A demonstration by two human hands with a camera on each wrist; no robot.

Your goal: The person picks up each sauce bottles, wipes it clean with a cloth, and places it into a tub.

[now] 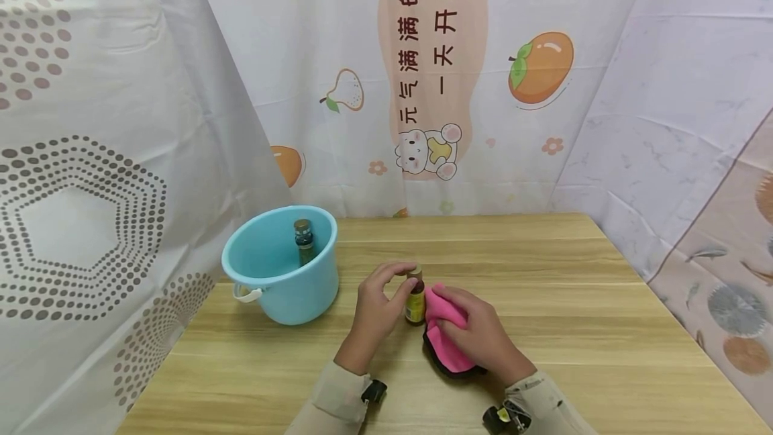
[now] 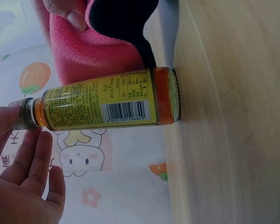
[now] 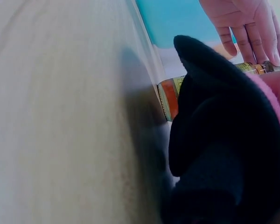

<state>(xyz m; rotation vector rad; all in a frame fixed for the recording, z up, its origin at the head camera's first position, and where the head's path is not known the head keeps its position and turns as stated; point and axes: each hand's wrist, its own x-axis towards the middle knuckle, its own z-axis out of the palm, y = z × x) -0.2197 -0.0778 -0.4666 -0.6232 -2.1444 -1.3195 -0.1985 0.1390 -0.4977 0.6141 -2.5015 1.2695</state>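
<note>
A small glass bottle [image 1: 416, 305] with a yellow label and a brownish cap stands upright on the table. My left hand [image 1: 379, 304] pinches it at the cap between thumb and fingers; in the left wrist view the label shows a barcode [image 2: 128, 112]. My right hand [image 1: 481, 335] grips a pink cloth [image 1: 451, 353] with a black edge. The cloth lies against the bottle's right side. In the right wrist view the black part of the cloth [image 3: 214, 126] hides much of the bottle.
To the left stands a light blue bucket [image 1: 302, 297] with a white handle grip [image 1: 247, 295]. Inside it a dark bottle [image 1: 304, 237] with a brown cap shows. A printed curtain [image 1: 338, 32] hangs behind the wooden table [image 1: 580, 301].
</note>
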